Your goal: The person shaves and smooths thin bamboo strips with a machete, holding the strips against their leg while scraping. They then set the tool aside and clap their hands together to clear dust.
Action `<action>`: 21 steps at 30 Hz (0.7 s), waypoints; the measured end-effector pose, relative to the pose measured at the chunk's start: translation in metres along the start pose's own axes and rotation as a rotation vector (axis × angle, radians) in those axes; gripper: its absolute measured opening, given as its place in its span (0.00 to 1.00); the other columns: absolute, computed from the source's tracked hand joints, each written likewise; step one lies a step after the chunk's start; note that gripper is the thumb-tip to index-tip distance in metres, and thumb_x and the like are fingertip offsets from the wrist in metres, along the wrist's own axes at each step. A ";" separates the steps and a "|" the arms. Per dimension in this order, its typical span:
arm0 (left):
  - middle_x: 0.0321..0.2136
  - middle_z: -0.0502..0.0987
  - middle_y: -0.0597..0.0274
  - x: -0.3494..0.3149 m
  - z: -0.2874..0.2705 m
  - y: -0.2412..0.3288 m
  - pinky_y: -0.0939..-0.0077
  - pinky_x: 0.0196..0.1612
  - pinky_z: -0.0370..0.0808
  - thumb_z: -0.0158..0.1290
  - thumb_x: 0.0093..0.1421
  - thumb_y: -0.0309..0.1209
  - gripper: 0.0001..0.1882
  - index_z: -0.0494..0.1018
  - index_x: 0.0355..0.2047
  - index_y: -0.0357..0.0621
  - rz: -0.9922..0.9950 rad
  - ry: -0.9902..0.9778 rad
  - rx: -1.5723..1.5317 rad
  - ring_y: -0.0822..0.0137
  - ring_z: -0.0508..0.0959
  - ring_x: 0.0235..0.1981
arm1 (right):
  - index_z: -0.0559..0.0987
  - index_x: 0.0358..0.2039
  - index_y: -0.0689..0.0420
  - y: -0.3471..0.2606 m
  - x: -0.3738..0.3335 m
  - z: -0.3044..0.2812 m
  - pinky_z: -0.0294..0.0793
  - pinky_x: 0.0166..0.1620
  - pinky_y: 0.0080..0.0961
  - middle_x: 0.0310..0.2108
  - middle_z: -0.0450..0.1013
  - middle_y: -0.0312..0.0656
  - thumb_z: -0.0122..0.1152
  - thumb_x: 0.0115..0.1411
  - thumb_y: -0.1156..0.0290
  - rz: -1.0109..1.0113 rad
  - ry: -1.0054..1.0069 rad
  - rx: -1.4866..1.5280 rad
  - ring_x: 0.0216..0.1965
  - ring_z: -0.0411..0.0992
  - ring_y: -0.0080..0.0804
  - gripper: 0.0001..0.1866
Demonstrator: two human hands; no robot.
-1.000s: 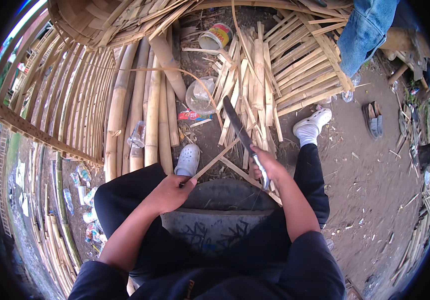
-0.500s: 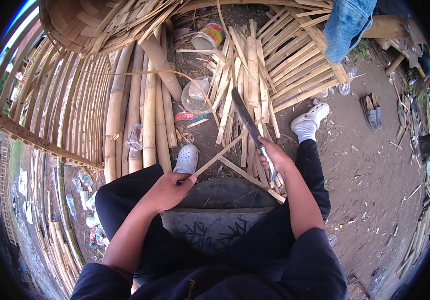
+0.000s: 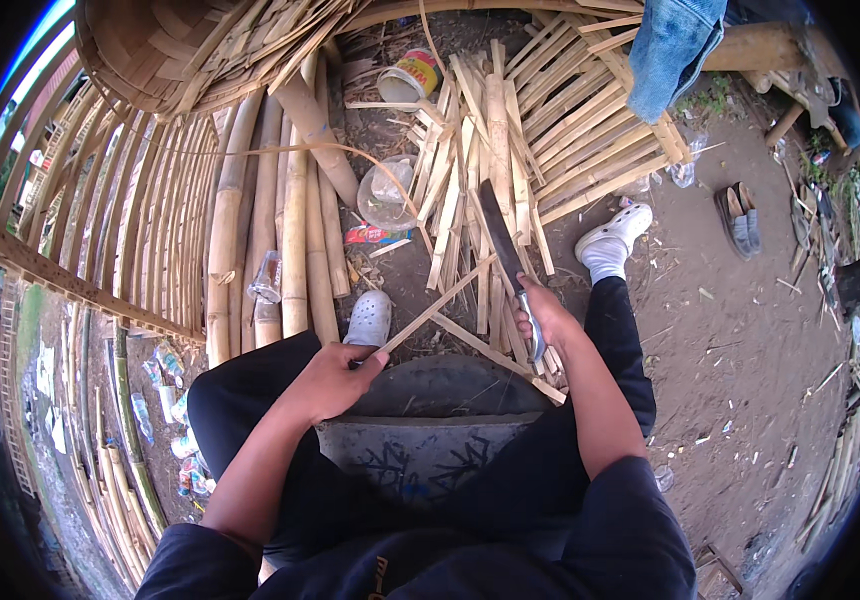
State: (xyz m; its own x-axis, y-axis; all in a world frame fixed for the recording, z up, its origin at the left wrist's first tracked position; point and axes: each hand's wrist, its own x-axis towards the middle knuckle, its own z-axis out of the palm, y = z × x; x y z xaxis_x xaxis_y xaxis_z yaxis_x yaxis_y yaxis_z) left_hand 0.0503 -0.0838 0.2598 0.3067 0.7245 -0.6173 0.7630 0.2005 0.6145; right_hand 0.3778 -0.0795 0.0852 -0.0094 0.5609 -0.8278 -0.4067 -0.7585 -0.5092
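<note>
My left hand [image 3: 336, 382] is closed on the near end of a thin bamboo strip [image 3: 430, 308], which slants away up to the right. In my right hand [image 3: 547, 315] is the pale handle of a machete; its long dark blade [image 3: 499, 226] points forward and a little left, by the strip's far end. Whether blade and strip touch I cannot tell. A second bamboo strip [image 3: 495, 357] lies slanting between my knees, over the edge of a dark round surface [image 3: 450, 385]. Beyond the blade lies a heap of split bamboo strips [image 3: 495, 140].
Thick bamboo poles [image 3: 295, 240] lie left of my foot, beside a slatted bamboo panel [image 3: 120, 200]. A woven basket [image 3: 150, 45] hangs over the upper left. Another slatted panel [image 3: 590, 125] lies beyond the heap. A tin can [image 3: 410, 78], blue denim [image 3: 677, 55] and a pair of shoes [image 3: 738, 218] are around.
The machete and my right hand have shifted slightly left and nearer. My left hand keeps its hold on the strip, nearly still. The whole view has shifted a little.
</note>
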 end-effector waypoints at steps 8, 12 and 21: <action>0.16 0.65 0.71 0.009 0.009 -0.012 0.79 0.12 0.54 0.48 0.68 0.41 0.18 0.76 0.34 0.36 -0.083 0.063 -0.143 0.81 0.60 0.11 | 0.66 0.24 0.53 0.033 -0.048 0.074 0.54 0.13 0.26 0.11 0.57 0.32 0.46 0.67 0.43 -0.092 -0.212 -0.245 0.09 0.56 0.23 0.26; 0.18 0.64 0.70 0.007 0.003 -0.005 0.81 0.12 0.53 0.48 0.68 0.45 0.20 0.74 0.43 0.39 -0.235 -0.091 -0.415 0.81 0.57 0.11 | 0.65 0.23 0.52 0.014 -0.020 0.041 0.55 0.13 0.25 0.11 0.58 0.32 0.45 0.68 0.43 -0.167 -0.163 -0.214 0.09 0.56 0.23 0.26; 0.18 0.61 0.71 0.000 0.002 -0.001 0.83 0.12 0.49 0.45 0.69 0.46 0.21 0.72 0.46 0.40 -0.287 -0.159 -0.598 0.82 0.54 0.11 | 0.65 0.25 0.53 0.029 -0.038 0.064 0.53 0.13 0.27 0.10 0.56 0.32 0.44 0.67 0.41 0.024 -0.210 -0.058 0.08 0.53 0.26 0.27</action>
State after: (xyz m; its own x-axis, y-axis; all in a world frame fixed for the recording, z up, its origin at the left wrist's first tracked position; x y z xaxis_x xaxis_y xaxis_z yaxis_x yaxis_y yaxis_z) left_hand 0.0506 -0.0851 0.2582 0.2538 0.4913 -0.8332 0.3946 0.7339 0.5530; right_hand 0.3078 -0.1014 0.1172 -0.2109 0.5942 -0.7762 -0.3507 -0.7872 -0.5073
